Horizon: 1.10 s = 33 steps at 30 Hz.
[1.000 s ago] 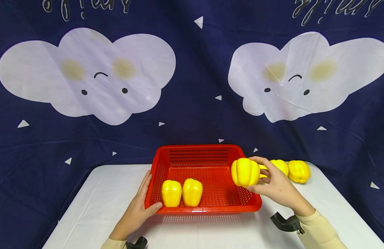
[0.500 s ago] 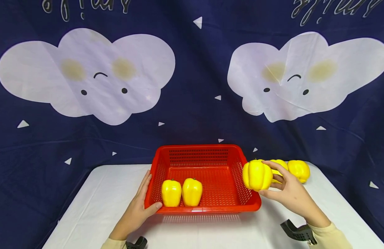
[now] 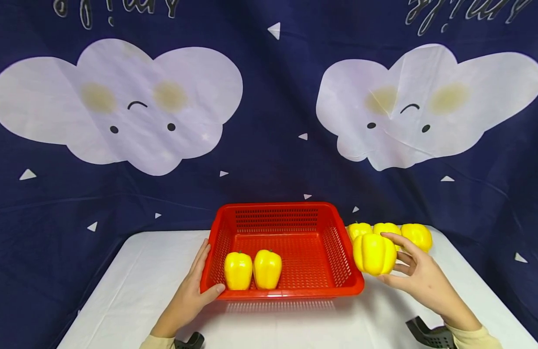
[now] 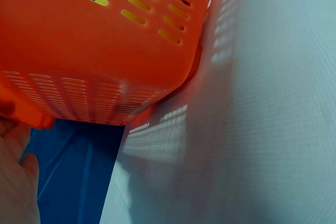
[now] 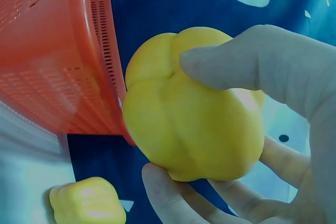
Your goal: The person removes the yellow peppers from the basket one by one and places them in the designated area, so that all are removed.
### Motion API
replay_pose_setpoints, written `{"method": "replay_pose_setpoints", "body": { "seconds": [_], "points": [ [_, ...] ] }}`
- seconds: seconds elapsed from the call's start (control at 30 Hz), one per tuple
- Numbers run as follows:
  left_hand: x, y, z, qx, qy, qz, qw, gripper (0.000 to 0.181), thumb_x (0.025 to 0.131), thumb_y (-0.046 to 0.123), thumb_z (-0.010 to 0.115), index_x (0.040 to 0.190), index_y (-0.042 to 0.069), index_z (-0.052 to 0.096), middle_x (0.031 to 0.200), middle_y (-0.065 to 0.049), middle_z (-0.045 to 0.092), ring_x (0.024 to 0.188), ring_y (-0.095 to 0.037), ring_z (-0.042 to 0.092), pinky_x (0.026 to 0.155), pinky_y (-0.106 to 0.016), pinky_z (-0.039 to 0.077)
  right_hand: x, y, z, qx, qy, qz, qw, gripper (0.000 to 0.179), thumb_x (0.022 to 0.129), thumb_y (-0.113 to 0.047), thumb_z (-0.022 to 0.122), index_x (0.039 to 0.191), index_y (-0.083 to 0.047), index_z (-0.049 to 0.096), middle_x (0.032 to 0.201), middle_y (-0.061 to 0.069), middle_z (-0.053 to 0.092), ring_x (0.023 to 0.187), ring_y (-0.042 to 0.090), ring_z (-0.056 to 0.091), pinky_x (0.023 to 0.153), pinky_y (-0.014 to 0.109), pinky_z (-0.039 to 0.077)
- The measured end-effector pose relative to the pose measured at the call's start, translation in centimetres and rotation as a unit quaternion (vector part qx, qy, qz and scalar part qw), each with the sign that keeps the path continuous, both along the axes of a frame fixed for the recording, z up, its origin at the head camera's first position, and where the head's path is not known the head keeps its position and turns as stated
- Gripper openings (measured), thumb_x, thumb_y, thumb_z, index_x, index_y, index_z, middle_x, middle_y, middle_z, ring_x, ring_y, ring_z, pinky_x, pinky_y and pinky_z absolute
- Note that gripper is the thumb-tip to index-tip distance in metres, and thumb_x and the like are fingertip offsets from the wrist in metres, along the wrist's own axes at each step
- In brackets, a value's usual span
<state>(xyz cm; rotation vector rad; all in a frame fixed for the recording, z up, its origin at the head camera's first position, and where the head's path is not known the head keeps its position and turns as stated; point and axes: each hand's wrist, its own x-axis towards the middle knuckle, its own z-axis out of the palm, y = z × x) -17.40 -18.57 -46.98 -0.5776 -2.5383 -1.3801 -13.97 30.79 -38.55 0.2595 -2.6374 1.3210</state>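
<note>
A yellow bell pepper (image 3: 374, 254) is held by my right hand (image 3: 423, 278), just off the basket's right side. Its thumb (image 5: 220, 66) presses one side in the right wrist view, with the fingers spread around the other. My left hand (image 3: 187, 291) holds the front left corner of the red plastic basket (image 3: 290, 293), thumb over the rim and fingers along the outer side. Inside the basket, two yellow bell peppers stand side by side at the front left, one pepper (image 3: 238, 271) left of the other pepper (image 3: 268, 269). Only part of the left hand (image 4: 16, 177) shows in the left wrist view.
Three more yellow peppers line the table's back right: a left one (image 3: 359, 229), a middle one (image 3: 386, 228) and a right one (image 3: 417, 236). A white cloth covers the table (image 3: 120, 291). Behind it hangs a dark blue curtain (image 3: 277, 121) with cloud faces.
My right hand has moved right and toward me with the pepper, from over the basket's right side to outside it, uncovering the back peppers. The left hand stays at the basket.
</note>
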Motion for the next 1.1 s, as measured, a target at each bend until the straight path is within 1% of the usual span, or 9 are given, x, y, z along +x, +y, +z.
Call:
{"method": "replay_pose_setpoints", "body": {
  "seconds": [0.13, 0.2, 0.33, 0.4, 0.5, 0.6, 0.73, 0.97, 1.1],
  "points": [
    [0.0, 0.0, -0.1, -0.003, 0.003, 0.002, 1.0, 0.093, 0.089, 0.028, 0.075, 0.161, 0.011, 0.019, 0.168, 0.001, 0.009, 0.147, -0.039, 0.024, 0.105, -0.065, 0.033, 0.2, 0.7, -0.3, -0.001, -0.013, -0.008, 0.9999, 0.086, 0.076, -0.01, 0.087, 0.15, -0.012, 0.043, 0.14, 0.019, 0.051, 0.104, -0.009, 0.057, 0.08, 0.02, 0.056],
    [0.0, -0.1, -0.1, -0.002, 0.002, 0.002, 1.0, 0.093, 0.089, 0.028, 0.074, 0.161, 0.011, 0.018, 0.168, 0.001, 0.009, 0.147, -0.039, 0.024, 0.105, -0.066, 0.033, 0.3, 1.0, -0.5, -0.001, -0.019, -0.012, 0.9997, 0.087, 0.077, -0.01, 0.087, 0.151, -0.012, 0.042, 0.141, 0.02, 0.051, 0.105, -0.008, 0.057, 0.08, 0.021, 0.056],
    [0.0, -0.1, -0.1, 0.001, 0.001, 0.001, 1.0, 0.092, 0.089, 0.028, 0.074, 0.161, 0.012, 0.018, 0.168, 0.002, 0.008, 0.147, -0.039, 0.024, 0.105, -0.067, 0.033, 0.3, 1.6, -0.7, 0.003, -0.036, -0.021, 0.9991, 0.089, 0.077, -0.013, 0.087, 0.152, -0.013, 0.04, 0.141, 0.022, 0.051, 0.11, 0.009, 0.062, 0.079, 0.025, 0.058],
    [0.0, -0.1, -0.1, 0.001, 0.002, 0.001, 1.0, 0.092, 0.089, 0.028, 0.074, 0.161, 0.012, 0.019, 0.168, 0.002, 0.009, 0.147, -0.039, 0.024, 0.105, -0.067, 0.033, 0.2, 1.8, -0.8, 0.002, -0.043, -0.023, 0.9988, 0.089, 0.077, -0.014, 0.088, 0.153, -0.013, 0.039, 0.143, 0.022, 0.05, 0.111, 0.012, 0.062, 0.079, 0.026, 0.058],
    [0.1, -0.1, -0.1, 0.002, 0.005, 0.001, 1.0, 0.092, 0.089, 0.027, 0.074, 0.161, 0.011, 0.019, 0.168, 0.002, 0.009, 0.147, -0.039, 0.024, 0.105, -0.066, 0.033, 0.2, 2.2, -1.1, -0.008, -0.043, -0.018, 0.9989, 0.09, 0.077, -0.012, 0.087, 0.153, -0.012, 0.039, 0.143, 0.02, 0.048, 0.11, 0.002, 0.06, 0.08, 0.026, 0.058],
    [0.1, 0.0, -0.1, 0.002, 0.004, 0.0, 1.0, 0.092, 0.089, 0.027, 0.075, 0.161, 0.011, 0.019, 0.168, 0.002, 0.009, 0.147, -0.038, 0.024, 0.106, -0.064, 0.033, 0.2, 2.7, -1.4, -0.018, -0.035, -0.014, 0.9991, 0.089, 0.076, -0.008, 0.087, 0.152, -0.01, 0.04, 0.138, 0.011, 0.051, 0.106, -0.009, 0.056, 0.08, 0.024, 0.058],
    [0.1, 0.0, -0.1, 0.003, -0.001, 0.001, 1.0, 0.093, 0.089, 0.028, 0.075, 0.161, 0.013, 0.018, 0.168, 0.003, 0.009, 0.148, -0.037, 0.024, 0.105, -0.061, 0.036, 0.1, 3.2, -1.8, -0.017, -0.033, -0.014, 0.9992, 0.089, 0.076, -0.006, 0.087, 0.151, -0.009, 0.04, 0.133, -0.001, 0.052, 0.105, -0.01, 0.056, 0.079, 0.022, 0.057],
    [0.0, 0.1, 0.0, 0.004, -0.002, 0.002, 1.0, 0.094, 0.089, 0.03, 0.075, 0.162, 0.014, 0.018, 0.168, 0.003, 0.008, 0.148, -0.038, 0.023, 0.105, -0.063, 0.035, -0.3, 3.8, -2.8, -0.008, -0.047, -0.017, 0.9987, 0.088, 0.076, -0.007, 0.087, 0.151, -0.008, 0.041, 0.138, 0.008, 0.049, 0.105, -0.012, 0.053, 0.08, 0.022, 0.056],
    [0.1, 0.0, 0.0, 0.004, 0.001, 0.001, 1.0, 0.094, 0.089, 0.029, 0.075, 0.161, 0.013, 0.018, 0.168, 0.002, 0.008, 0.148, -0.039, 0.023, 0.106, -0.064, 0.033, -0.5, 4.1, -3.5, -0.013, -0.048, -0.007, 0.9987, 0.087, 0.075, -0.005, 0.086, 0.15, -0.009, 0.041, 0.135, -0.003, 0.05, 0.106, -0.012, 0.052, 0.081, 0.023, 0.056]
  ]
}}
